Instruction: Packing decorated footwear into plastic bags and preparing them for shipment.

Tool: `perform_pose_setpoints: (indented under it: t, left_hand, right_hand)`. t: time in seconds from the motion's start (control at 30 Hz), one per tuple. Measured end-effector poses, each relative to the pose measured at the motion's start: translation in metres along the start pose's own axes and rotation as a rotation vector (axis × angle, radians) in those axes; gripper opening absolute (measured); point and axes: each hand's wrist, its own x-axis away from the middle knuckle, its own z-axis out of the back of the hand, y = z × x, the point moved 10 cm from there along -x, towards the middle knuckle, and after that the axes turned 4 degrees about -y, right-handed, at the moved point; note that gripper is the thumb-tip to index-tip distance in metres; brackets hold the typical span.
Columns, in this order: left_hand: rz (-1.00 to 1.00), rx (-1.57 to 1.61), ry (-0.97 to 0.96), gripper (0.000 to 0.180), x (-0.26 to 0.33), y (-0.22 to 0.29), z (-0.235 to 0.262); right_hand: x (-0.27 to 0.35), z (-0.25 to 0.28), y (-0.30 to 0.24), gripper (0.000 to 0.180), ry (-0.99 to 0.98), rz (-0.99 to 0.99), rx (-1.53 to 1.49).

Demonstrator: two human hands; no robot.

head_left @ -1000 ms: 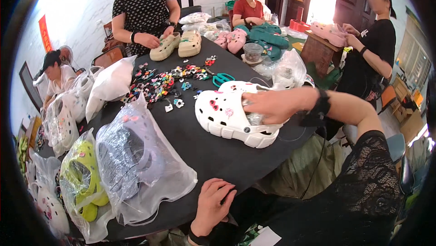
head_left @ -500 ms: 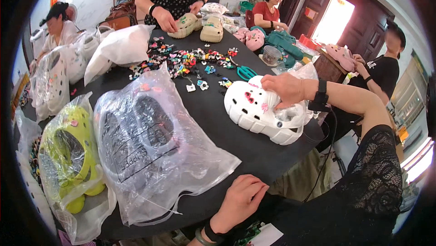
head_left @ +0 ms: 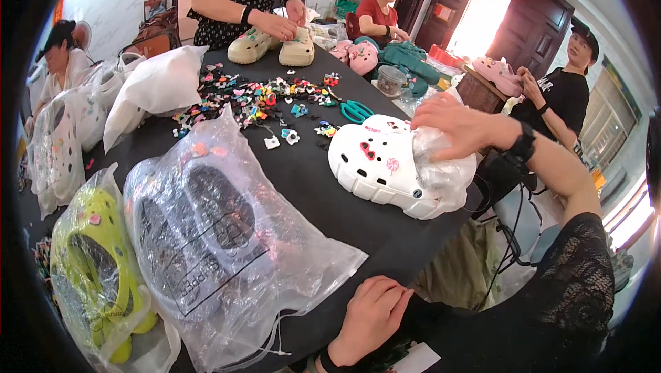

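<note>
A white clog with red and pink charms on its toe sits near the table's right edge. Crumpled clear plastic fills its foot opening. My right hand reaches over from the right, fingers bent and closed on this plastic; some fingertips are hidden. Another white clog shows partly behind the first. At the table's front edge rests my left hand, its fingers curled together with nothing visible in them. To its left lies a clear bag holding lavender clogs.
Bagged lime clogs and a white bag line the left. Loose charms and green-handled scissors lie farther back. Across the table a person handles beige clogs. Other people sit around; one at right holds a pink clog.
The view has shifted slightly. My right hand now arches higher over the clog, and more of the plastic shows in its opening. My left hand keeps its place at the table edge.
</note>
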Motion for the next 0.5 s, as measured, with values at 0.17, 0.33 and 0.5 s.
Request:
perform_pose_setpoints:
  t: [0.17, 0.33, 0.5]
  left_hand:
    - [0.027, -0.005, 0.019, 0.009, -0.009, 0.011, 0.011]
    - [0.056, -0.074, -0.042, 0.010, -0.020, 0.018, 0.001]
    - [0.157, -0.194, -0.011, 0.009, -0.031, 0.017, -0.007]
  right_hand:
    - [0.026, -0.042, -0.001, 0.030, -0.068, 0.149, -0.245]
    - [-0.007, -0.034, -0.009, 0.020, 0.372, 0.090, 0.061]
    - [-0.008, -0.021, -0.014, 0.049, 0.744, 0.105, 0.024]
